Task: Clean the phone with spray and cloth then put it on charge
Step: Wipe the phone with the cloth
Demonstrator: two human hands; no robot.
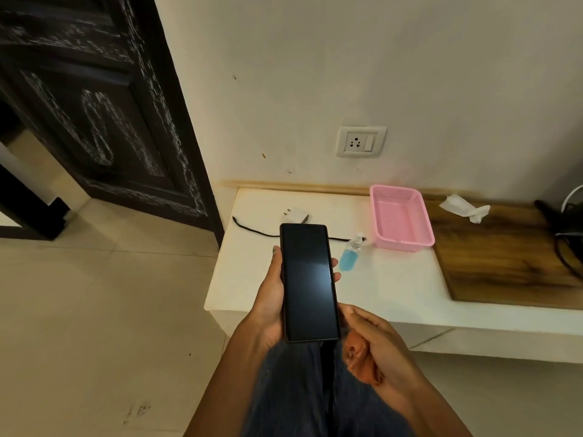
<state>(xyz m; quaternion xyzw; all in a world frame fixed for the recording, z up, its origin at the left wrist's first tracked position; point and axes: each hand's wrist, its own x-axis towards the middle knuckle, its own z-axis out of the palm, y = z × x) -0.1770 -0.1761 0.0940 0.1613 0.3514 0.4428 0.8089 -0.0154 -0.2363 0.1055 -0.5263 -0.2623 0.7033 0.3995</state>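
A black phone (307,280) with a dark screen facing up rests in my left hand (272,298), fingers wrapped around both long edges. My right hand (377,345) is closed around a bunched orange cloth (359,357) just below and right of the phone's lower corner. On the white ledge (388,285) behind the phone lies a small spray bottle (350,255) of blue liquid. A white charger plug (296,214) and its black cable (252,230) lie on the ledge beyond the phone. A wall socket (360,141) is above the ledge.
An empty pink plastic basket (400,217) sits on the ledge beside a wooden board (504,257). A crumpled white tissue (463,208) lies on the board; dark cables (568,234) at far right. A dark carved door (104,121) stands at left over tiled floor.
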